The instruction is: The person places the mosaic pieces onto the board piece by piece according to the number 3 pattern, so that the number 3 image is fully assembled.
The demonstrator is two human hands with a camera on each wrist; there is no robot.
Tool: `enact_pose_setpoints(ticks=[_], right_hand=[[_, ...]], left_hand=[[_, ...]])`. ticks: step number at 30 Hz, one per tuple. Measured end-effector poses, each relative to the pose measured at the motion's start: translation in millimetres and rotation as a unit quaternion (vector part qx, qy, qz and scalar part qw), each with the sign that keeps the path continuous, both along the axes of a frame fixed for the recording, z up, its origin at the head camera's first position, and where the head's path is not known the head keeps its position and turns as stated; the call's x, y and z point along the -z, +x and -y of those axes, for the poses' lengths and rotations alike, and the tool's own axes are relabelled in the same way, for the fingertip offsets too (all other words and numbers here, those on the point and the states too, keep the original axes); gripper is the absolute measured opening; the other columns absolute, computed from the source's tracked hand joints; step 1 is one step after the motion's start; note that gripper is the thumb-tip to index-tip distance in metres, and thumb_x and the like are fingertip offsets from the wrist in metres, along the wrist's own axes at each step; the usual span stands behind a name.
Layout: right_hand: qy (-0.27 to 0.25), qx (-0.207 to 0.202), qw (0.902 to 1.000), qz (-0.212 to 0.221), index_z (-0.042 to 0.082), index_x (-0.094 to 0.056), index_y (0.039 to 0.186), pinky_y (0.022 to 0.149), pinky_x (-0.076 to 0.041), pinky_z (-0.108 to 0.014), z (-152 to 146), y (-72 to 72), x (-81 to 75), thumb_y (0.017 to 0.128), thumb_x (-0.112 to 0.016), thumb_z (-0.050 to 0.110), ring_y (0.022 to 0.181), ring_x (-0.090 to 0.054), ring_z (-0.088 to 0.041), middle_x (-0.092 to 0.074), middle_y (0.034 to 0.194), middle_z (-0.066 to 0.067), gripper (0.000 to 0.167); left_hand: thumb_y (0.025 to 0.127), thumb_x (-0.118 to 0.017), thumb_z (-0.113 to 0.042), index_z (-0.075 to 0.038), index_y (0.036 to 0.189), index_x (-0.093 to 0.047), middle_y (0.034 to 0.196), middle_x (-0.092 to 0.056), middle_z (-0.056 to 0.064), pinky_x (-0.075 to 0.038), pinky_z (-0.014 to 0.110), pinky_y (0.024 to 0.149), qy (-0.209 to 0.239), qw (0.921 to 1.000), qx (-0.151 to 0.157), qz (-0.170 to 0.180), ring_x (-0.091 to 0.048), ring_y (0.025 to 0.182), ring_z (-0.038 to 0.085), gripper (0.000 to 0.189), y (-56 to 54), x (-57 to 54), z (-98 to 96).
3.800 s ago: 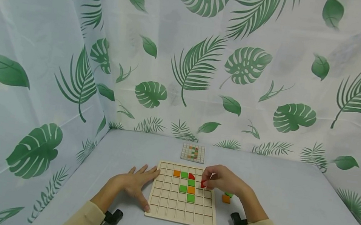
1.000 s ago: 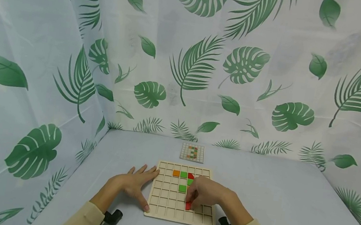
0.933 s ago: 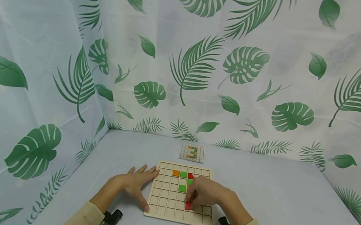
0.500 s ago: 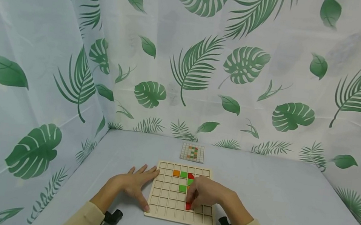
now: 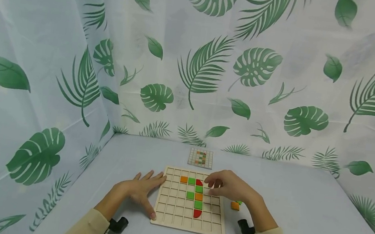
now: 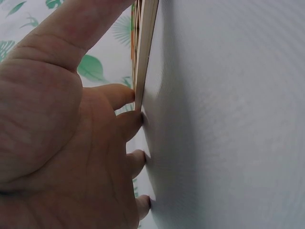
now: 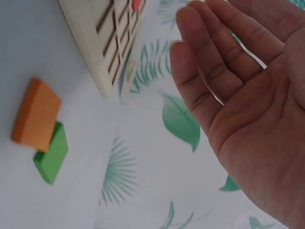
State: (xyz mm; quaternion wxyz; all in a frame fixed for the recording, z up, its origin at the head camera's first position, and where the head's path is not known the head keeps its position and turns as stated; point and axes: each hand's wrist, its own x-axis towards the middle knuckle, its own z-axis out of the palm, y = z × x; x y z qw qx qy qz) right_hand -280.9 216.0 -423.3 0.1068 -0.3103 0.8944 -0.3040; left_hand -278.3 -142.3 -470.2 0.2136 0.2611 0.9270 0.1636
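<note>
A pale wooden grid board (image 5: pixel 174 220) lies flat on the table. Set in its cells are several green tiles, two orange tiles and two red round-edged tiles, the lower red tile (image 5: pixel 197 214) ending the column. My left hand (image 5: pixel 140 190) is spread at the board's left side, thumb at the near corner and index finger at the edge, as the left wrist view also shows. Over the board's upper right hovers my right hand (image 5: pixel 229 186), fingers loosely bent with nothing between them. Right of the board lie a loose orange tile (image 7: pixel 37 114) and a green tile (image 7: pixel 52 153), touching each other.
Behind the board lies a small pattern card (image 5: pixel 200 158) printed with a coloured grid. A white leaf-print curtain (image 5: pixel 193 70) rises at the back and along the sides. Each wrist wears a black camera (image 5: pixel 246 228).
My right hand has set the red tile into the lower cell of the column, released it and moved up and right. The left hand stays at the board's edge.
</note>
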Motion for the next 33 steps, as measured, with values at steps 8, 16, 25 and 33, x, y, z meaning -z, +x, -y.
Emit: enact_pose_setpoints(ticks=[8, 16, 25, 33], right_hand=[[0.009, 0.056, 0.9982, -0.017, 0.015, -0.076, 0.119, 0.073, -0.056, -0.029, -27, -4.2, -7.9, 0.092, -0.080, 0.022, 0.090, -0.064, -0.016, -0.074, 0.107, -0.008, 0.027], [0.023, 0.089, 0.9957, -0.007, 0.007, -0.073, 0.122, 0.076, -0.056, -0.031, -40, -6.8, -7.9, 0.091, -0.081, 0.021, 0.092, -0.063, -0.016, -0.074, 0.104, -0.003, 0.035], [0.036, 0.116, 0.9923, 0.022, 0.004, -0.071, 0.126, 0.077, -0.056, -0.033, -55, -10.9, -1.3, 0.091, -0.081, 0.022, 0.093, -0.064, -0.018, -0.072, 0.103, -0.001, 0.040], [0.028, 0.121, 0.9917, 0.034, 0.004, -0.073, 0.121, 0.078, -0.055, -0.034, -66, -14.0, 2.6, 0.090, -0.081, 0.016, 0.092, -0.064, -0.019, -0.073, 0.105, -0.008, 0.034]], left_hand=[[0.066, -0.093, -0.060, -0.021, 0.169, -0.015, 0.177, -0.007, 0.005, 0.000, 0.071, 0.125, 0.009, 1.0000, -0.001, 0.001, 0.000, 0.163, 0.040, 0.135, 0.8, -1.5, 0.0], [0.066, -0.093, -0.062, -0.021, 0.169, -0.015, 0.177, -0.007, 0.004, 0.000, 0.070, 0.126, 0.007, 1.0000, 0.000, -0.005, 0.000, 0.163, 0.039, 0.135, -0.6, 2.1, 0.8], [0.067, -0.092, -0.061, -0.020, 0.169, -0.014, 0.177, -0.007, 0.004, 0.000, 0.071, 0.125, 0.010, 0.9999, 0.006, -0.002, 0.001, 0.163, 0.039, 0.134, -1.1, 1.6, 0.8], [0.067, -0.092, -0.062, -0.021, 0.169, -0.015, 0.177, -0.006, 0.003, 0.000, 0.070, 0.126, 0.010, 0.9999, 0.001, 0.000, 0.001, 0.163, 0.038, 0.135, -2.7, 4.7, 1.0]])
